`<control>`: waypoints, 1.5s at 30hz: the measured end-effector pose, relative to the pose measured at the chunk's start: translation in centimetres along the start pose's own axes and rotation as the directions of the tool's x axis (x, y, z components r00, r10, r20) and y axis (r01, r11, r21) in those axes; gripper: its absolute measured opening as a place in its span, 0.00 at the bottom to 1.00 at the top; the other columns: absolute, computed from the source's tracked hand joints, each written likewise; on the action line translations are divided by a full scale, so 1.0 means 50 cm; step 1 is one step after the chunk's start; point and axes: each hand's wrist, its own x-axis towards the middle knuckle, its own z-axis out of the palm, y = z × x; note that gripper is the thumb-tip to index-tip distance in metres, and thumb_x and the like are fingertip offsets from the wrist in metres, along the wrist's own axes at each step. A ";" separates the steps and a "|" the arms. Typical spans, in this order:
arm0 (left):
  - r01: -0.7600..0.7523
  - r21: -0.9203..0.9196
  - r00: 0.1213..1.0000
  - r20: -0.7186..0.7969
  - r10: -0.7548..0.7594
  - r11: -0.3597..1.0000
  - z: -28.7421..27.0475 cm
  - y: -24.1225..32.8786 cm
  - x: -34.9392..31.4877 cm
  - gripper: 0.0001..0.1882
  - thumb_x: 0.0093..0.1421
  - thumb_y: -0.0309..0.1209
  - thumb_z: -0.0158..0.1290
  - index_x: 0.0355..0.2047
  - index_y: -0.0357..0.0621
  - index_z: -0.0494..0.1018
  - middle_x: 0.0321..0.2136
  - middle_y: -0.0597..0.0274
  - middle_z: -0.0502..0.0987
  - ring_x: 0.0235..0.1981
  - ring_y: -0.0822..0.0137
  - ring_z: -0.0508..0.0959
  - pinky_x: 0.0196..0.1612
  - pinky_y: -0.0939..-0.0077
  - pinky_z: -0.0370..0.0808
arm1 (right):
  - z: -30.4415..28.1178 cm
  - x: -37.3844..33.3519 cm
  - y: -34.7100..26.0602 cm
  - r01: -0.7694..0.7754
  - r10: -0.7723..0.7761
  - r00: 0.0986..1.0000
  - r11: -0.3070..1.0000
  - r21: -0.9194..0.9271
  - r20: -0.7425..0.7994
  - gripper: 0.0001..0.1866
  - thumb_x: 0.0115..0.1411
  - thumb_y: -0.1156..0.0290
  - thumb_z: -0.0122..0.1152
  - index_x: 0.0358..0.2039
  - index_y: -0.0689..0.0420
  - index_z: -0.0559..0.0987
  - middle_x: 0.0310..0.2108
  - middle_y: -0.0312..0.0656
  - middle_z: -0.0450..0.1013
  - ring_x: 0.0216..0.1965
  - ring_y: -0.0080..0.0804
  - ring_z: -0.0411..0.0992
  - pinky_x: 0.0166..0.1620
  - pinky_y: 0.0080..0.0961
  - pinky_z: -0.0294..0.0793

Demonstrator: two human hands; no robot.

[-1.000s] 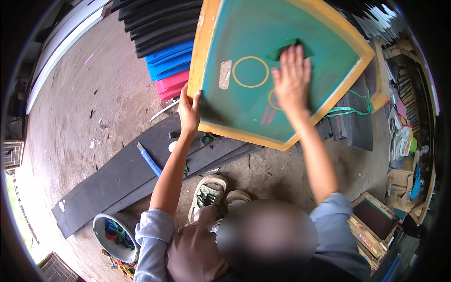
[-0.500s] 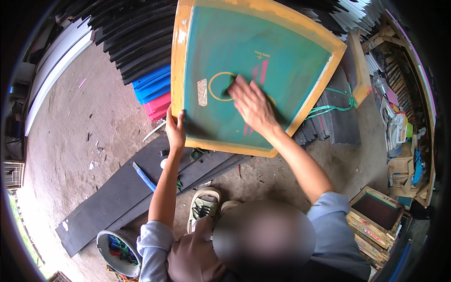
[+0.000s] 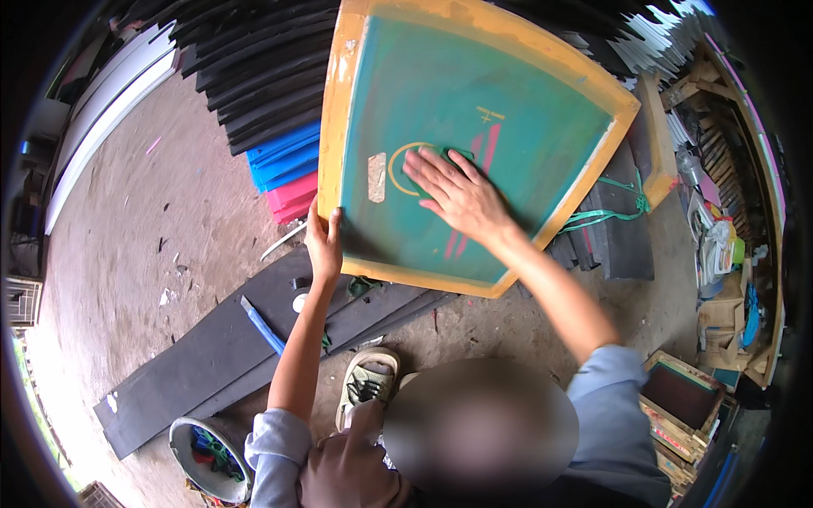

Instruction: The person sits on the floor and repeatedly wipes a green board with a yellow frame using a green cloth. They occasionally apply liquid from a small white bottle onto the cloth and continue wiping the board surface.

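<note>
A large silk-screen frame (image 3: 440, 93), with green mesh and an orange-yellow border, is tilted up in front of me. My left hand (image 3: 324, 241) is closed round its lower left edge, thumb on the front face. Flat against the mesh lies my right hand (image 3: 461, 196), fingers stretched out over a yellow circle outline. A dark green cloth (image 3: 460, 156) peeks out beside its fingers and is mostly hidden under the hand. Left of the circle is a pale tape-like patch (image 3: 377, 178). Pink stripes run down the mesh near my right hand.
Long black sheets (image 3: 195, 368) lie on the floor, a blue-handled cutter (image 3: 262, 326) on them. A bucket (image 3: 179, 453) holds coloured scraps. Stacked black, blue (image 3: 284, 159) and pink sheets stand behind the frame. Small wooden frames (image 3: 682, 394) are piled at lower right.
My right hand has slid left over the mesh, its fingertips now farther inside the circle. The left hand keeps its grip. The whole view has shifted slightly.
</note>
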 end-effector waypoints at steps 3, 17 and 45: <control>0.024 -0.063 1.000 0.014 -0.023 0.998 -0.009 0.012 -0.006 0.24 0.64 0.34 0.48 0.57 0.37 0.60 0.43 0.55 0.73 0.41 0.72 0.71 0.46 0.77 0.67 | -0.052 0.034 0.102 0.028 -0.030 1.000 0.989 -0.144 -0.007 0.35 0.58 0.54 0.51 0.63 0.54 0.57 0.65 0.42 0.51 0.66 0.42 0.46 0.63 0.47 0.47; -0.245 0.220 0.966 -0.026 0.256 0.944 -0.008 -0.035 -0.077 0.38 0.52 0.20 0.52 0.62 0.38 0.48 0.57 0.43 0.58 0.58 0.45 0.58 0.60 0.58 0.56 | 0.024 0.039 -0.026 0.208 -0.193 0.973 0.971 -0.119 0.125 0.28 0.62 0.58 0.45 0.62 0.47 0.59 0.65 0.37 0.49 0.65 0.34 0.49 0.64 0.44 0.48; 0.020 -0.028 0.985 0.172 -0.015 0.999 -0.329 -0.070 -0.208 0.37 0.48 0.38 0.63 0.57 0.47 0.61 0.53 0.57 0.67 0.58 0.63 0.63 0.61 0.58 0.55 | 0.159 0.009 -0.392 -0.185 0.111 0.983 0.645 0.742 0.149 0.22 0.49 0.82 0.58 0.47 0.56 0.75 0.45 0.42 0.73 0.51 0.36 0.68 0.56 0.33 0.64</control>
